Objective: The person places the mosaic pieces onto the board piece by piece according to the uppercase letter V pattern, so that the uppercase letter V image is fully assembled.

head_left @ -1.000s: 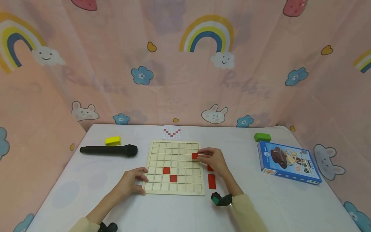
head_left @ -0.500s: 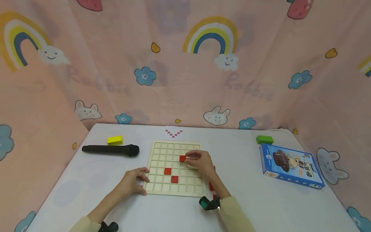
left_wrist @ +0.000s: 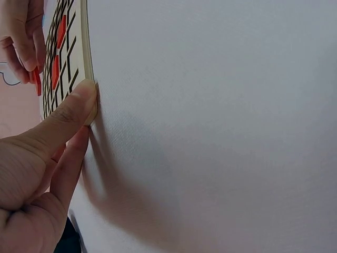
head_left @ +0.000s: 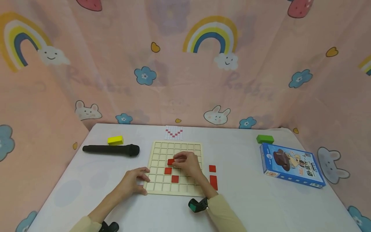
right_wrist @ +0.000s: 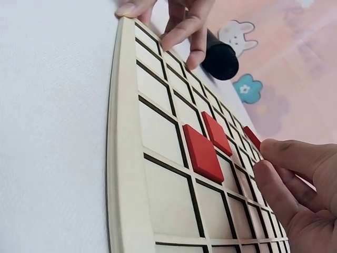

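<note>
A pale wooden grid board (head_left: 157, 190) lies on the white table. Two red square tiles (head_left: 168, 171) (head_left: 174, 179) sit in its cells, also seen as red tiles (right_wrist: 202, 150) in the right wrist view. My right hand (head_left: 185, 162) hovers over the board's middle and pinches a third red tile (head_left: 170, 161) at its fingertips (right_wrist: 274, 158), tilted above a cell. My left hand (head_left: 136, 180) rests on the board's near left corner, thumb (left_wrist: 68, 113) pressed against the board edge (left_wrist: 87, 58).
Loose red tiles (head_left: 213, 180) lie right of the board. A black microphone (head_left: 111, 150) and yellow block (head_left: 115, 140) lie at the left, a pattern card (head_left: 173, 132) behind the board, a green block (head_left: 264, 139) and blue box (head_left: 291, 165) at the right.
My right hand carried the red tile leftward from the board's right edge to its middle. The left hand stayed at the corner.
</note>
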The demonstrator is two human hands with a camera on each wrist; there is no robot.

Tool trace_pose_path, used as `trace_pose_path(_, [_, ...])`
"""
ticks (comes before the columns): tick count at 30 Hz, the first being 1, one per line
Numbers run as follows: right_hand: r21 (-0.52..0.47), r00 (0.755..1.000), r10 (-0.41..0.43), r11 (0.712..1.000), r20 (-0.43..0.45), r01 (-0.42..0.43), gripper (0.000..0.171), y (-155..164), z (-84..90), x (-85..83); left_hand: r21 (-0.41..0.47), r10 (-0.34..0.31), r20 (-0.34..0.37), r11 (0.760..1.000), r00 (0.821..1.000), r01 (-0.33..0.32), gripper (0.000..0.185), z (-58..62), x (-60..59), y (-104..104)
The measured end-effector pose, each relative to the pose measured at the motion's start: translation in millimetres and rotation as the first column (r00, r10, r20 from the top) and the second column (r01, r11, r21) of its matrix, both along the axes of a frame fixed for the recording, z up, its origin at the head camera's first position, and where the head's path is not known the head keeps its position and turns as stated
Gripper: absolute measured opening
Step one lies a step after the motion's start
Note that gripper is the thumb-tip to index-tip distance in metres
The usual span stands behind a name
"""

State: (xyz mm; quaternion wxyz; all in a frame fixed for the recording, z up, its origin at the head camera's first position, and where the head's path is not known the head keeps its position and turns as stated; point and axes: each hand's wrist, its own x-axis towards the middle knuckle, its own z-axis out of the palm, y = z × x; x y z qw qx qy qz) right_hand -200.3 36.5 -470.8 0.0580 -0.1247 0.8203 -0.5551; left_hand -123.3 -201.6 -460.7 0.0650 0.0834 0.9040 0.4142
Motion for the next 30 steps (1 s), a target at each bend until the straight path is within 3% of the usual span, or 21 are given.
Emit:
trace_pose_path(19, [0.031, 0.992, 0.061, 0.998, -0.111, -0.058, 0.018, -28.8, -3.6, 0.7, -0.01, -0.014, -0.001, 1.0, 1.0, 0.014, 0.035, 1.3, 0.8, -1.3])
trace_pose_path(30, [0.029, 0.997, 0.071, 0.997, -0.033, -0.071, 0.018, -32.0, -6.4, -3.5, -0.002, -0.014, 0.007, 1.0, 1.0, 0.014, 0.035, 2.5, 1.7, -1.4])
